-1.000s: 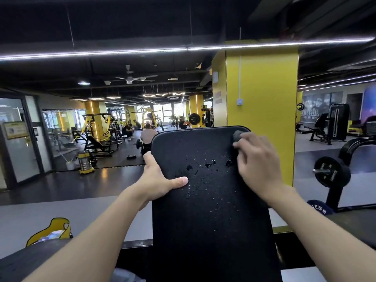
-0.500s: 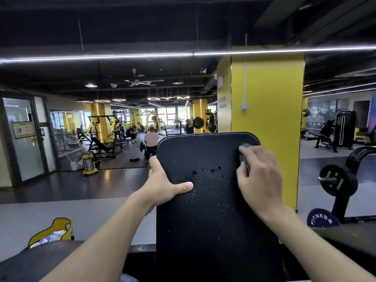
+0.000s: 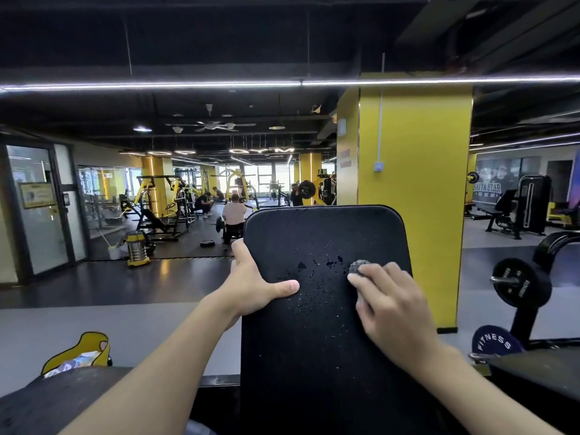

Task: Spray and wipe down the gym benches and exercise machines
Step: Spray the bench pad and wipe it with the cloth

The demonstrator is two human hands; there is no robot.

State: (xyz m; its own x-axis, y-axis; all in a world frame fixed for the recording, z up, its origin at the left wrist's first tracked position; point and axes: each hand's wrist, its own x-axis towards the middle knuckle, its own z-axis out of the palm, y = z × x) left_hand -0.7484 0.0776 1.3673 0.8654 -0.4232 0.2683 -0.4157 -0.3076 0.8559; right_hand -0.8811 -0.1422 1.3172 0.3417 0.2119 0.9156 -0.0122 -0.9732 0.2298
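While left grip clasps the backrest, right grip pinches, apparently, a cloth.

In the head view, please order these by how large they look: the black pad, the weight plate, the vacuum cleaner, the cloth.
1. black pad, closest to the camera
2. weight plate
3. vacuum cleaner, far away
4. cloth, mostly hidden under the right hand, so its rank is unsure

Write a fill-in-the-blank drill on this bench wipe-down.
1. The left hand grips the black bench pad's ____ edge.
2. The right hand presses a ____ cloth onto the pad.
3. Spray droplets lie ____ the two hands.
4. The pillar behind the pad is ____.
Missing: left; grey; between; yellow.
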